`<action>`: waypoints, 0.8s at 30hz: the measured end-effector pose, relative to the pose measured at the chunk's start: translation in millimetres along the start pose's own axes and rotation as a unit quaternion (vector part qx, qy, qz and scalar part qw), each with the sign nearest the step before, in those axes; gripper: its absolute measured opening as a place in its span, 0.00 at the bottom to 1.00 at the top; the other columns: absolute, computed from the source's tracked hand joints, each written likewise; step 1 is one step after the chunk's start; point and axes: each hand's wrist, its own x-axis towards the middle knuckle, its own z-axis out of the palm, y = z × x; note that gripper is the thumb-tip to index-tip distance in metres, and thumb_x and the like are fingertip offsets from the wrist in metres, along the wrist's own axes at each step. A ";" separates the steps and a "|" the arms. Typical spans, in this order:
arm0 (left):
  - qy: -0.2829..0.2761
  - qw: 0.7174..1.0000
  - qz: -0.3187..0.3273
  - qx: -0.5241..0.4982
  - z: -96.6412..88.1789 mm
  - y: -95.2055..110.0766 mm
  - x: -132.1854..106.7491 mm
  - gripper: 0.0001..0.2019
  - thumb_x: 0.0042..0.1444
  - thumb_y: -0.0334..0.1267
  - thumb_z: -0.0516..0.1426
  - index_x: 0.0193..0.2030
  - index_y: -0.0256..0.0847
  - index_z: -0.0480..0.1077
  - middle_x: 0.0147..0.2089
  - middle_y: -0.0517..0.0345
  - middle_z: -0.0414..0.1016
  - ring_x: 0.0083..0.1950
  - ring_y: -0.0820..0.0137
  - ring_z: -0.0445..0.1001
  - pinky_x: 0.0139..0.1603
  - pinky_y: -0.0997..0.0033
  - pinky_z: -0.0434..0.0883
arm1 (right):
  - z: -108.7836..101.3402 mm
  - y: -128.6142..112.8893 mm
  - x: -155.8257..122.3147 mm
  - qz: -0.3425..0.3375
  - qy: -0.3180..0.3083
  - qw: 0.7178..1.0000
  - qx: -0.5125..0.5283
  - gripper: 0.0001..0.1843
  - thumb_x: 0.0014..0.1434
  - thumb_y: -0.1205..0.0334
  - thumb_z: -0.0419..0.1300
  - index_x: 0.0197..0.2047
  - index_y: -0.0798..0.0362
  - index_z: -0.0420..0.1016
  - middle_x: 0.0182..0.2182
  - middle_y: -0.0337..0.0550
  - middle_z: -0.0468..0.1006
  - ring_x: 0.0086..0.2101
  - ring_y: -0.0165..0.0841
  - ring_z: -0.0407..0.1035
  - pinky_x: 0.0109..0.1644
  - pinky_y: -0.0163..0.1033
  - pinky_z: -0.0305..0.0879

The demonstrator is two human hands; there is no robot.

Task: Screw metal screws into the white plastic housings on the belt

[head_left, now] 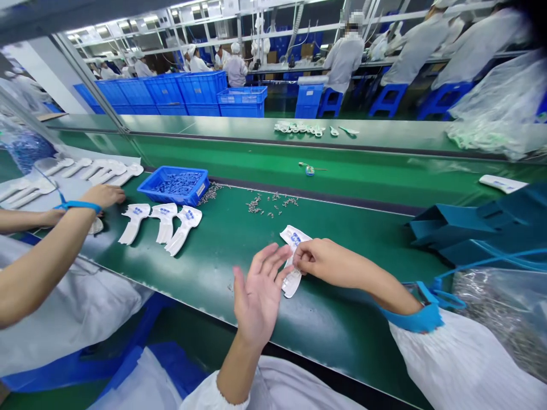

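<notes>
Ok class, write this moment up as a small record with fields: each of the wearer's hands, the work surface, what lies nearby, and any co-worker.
right hand: grip pinching a white plastic piece with blue print
left hand: open, palm toward camera, beside that piece
surface: green conveyor belt
nearby: blue plastic crate of small parts; loose metal bits; three white pieces
co-worker: a hand left of the crate

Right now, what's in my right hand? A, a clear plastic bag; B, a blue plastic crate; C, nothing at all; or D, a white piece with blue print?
D. Your right hand pinches the white piece with blue print between its thumb and fingers.
</notes>
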 end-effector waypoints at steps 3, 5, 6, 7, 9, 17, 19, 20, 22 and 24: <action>-0.064 0.998 0.014 0.013 -4.8 -0.7 -5.4 0.47 0.54 0.77 0.34 0.53 0.39 0.72 0.54 0.40 0.76 0.59 0.52 0.73 0.61 0.47 0.68 | 2.1 2.8 -1.7 0.003 -0.004 1.000 0.021 0.09 0.59 0.64 0.55 0.33 0.51 0.76 0.29 0.40 0.82 0.30 0.34 0.73 0.31 0.34 0.61; -0.096 0.995 0.011 0.032 -6.4 -0.2 -9.0 0.52 0.45 0.82 0.31 0.50 0.40 0.72 0.49 0.40 0.78 0.54 0.50 0.76 0.56 0.46 0.71 | 3.7 3.8 -3.2 0.009 -0.002 1.000 0.029 0.09 0.59 0.64 0.54 0.34 0.51 0.77 0.29 0.40 0.81 0.29 0.33 0.73 0.30 0.34 0.60; -0.103 0.994 0.003 0.048 -6.6 0.1 -10.3 0.55 0.41 0.84 0.29 0.49 0.41 0.72 0.48 0.40 0.79 0.52 0.50 0.78 0.55 0.45 0.72 | 4.2 3.8 -3.9 0.013 -0.001 0.999 0.030 0.09 0.58 0.64 0.54 0.33 0.51 0.77 0.28 0.40 0.81 0.28 0.33 0.72 0.28 0.34 0.59; -0.104 0.992 -0.006 0.067 -6.4 0.2 -11.2 0.57 0.37 0.84 0.27 0.47 0.41 0.72 0.46 0.40 0.79 0.50 0.49 0.78 0.53 0.45 0.72 | 4.6 3.6 -4.4 0.017 -0.001 0.999 0.029 0.10 0.58 0.63 0.54 0.33 0.51 0.77 0.27 0.40 0.80 0.28 0.33 0.71 0.27 0.34 0.58; -0.104 0.989 -0.011 0.104 -5.4 0.5 -11.5 0.58 0.33 0.85 0.25 0.46 0.42 0.72 0.44 0.40 0.79 0.47 0.50 0.80 0.51 0.46 0.73 | 4.6 2.8 -4.9 0.020 -0.006 0.999 0.034 0.10 0.58 0.62 0.54 0.33 0.50 0.77 0.26 0.40 0.80 0.27 0.33 0.70 0.26 0.34 0.57; -0.070 0.889 0.107 0.440 -9.3 17.1 -19.2 0.29 0.69 0.51 0.47 0.16 0.44 0.61 0.18 0.57 0.69 0.28 0.67 0.72 0.40 0.61 0.72 | -6.5 10.7 -8.9 0.005 0.011 0.999 0.043 0.12 0.61 0.56 0.55 0.33 0.50 0.77 0.27 0.41 0.81 0.27 0.35 0.73 0.29 0.36 0.62; -0.108 0.861 0.107 0.486 -10.6 26.4 -28.0 0.29 0.71 0.46 0.43 0.16 0.44 0.61 0.17 0.57 0.67 0.27 0.69 0.70 0.39 0.63 0.71 | -11.2 13.9 -11.7 0.014 0.018 0.999 0.044 0.12 0.61 0.55 0.55 0.34 0.50 0.77 0.29 0.41 0.82 0.28 0.35 0.73 0.31 0.36 0.63; -0.131 0.855 0.090 0.494 -10.4 31.0 -33.2 0.26 0.71 0.43 0.45 0.21 0.43 0.66 0.21 0.56 0.71 0.30 0.69 0.72 0.40 0.64 0.71 | -13.0 14.8 -13.0 0.018 0.020 0.999 0.042 0.12 0.61 0.55 0.55 0.35 0.50 0.77 0.29 0.41 0.82 0.29 0.35 0.74 0.31 0.36 0.64; -0.175 0.846 0.026 0.502 -8.5 38.5 -43.6 0.13 0.69 0.39 0.48 0.42 0.42 0.74 0.36 0.52 0.78 0.39 0.68 0.76 0.40 0.68 0.72 | -14.6 14.9 -14.6 0.024 0.022 0.999 0.039 0.11 0.61 0.56 0.55 0.35 0.50 0.76 0.30 0.41 0.82 0.29 0.34 0.74 0.32 0.36 0.64; -0.187 0.836 -0.032 0.515 -6.3 41.8 -51.6 0.13 0.67 0.37 0.52 0.56 0.43 0.69 0.45 0.51 0.79 0.38 0.71 0.77 0.35 0.73 0.72 | -13.1 12.7 -14.3 0.020 0.020 0.999 0.040 0.10 0.61 0.57 0.55 0.35 0.50 0.76 0.30 0.41 0.82 0.30 0.34 0.74 0.33 0.36 0.64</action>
